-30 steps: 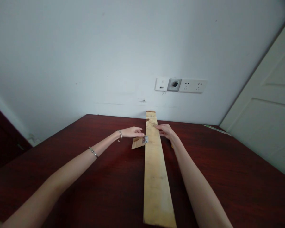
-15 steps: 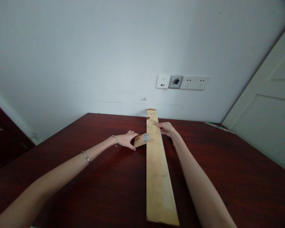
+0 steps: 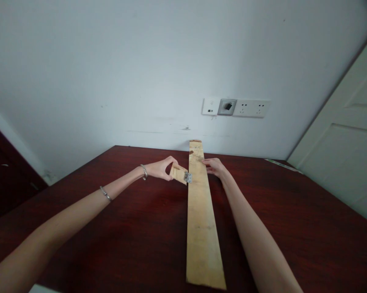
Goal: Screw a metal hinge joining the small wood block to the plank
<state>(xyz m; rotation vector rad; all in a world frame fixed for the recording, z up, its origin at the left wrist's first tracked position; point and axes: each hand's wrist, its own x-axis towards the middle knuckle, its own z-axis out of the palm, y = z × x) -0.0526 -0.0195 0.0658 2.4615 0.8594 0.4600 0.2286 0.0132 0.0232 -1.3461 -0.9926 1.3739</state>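
Note:
A long pale wooden board (image 3: 201, 219) lies lengthwise on the dark red table, its far end by the wall. On its left edge a small metal hinge (image 3: 188, 177) joins it to a short wooden block (image 3: 179, 173). My left hand (image 3: 162, 167) grips that block between thumb and fingers, and the block is tilted up from the table. At the board's right edge, my right hand (image 3: 214, 165) rests with its fingertips on the top face and the other fingers by the side, holding the board.
The dark red table (image 3: 134, 244) meets a white wall (image 3: 110, 73) with several socket plates (image 3: 250, 108). A printed strip (image 3: 282, 165) lies at the table's far right edge, beside a pale panelled door (image 3: 348, 134). A white corner (image 3: 42, 289) shows at bottom left.
My left hand has lifted the short block's free end, so it has swung up about the hinge. The long board's near end has shifted slightly left; my right hand stays at its edge.

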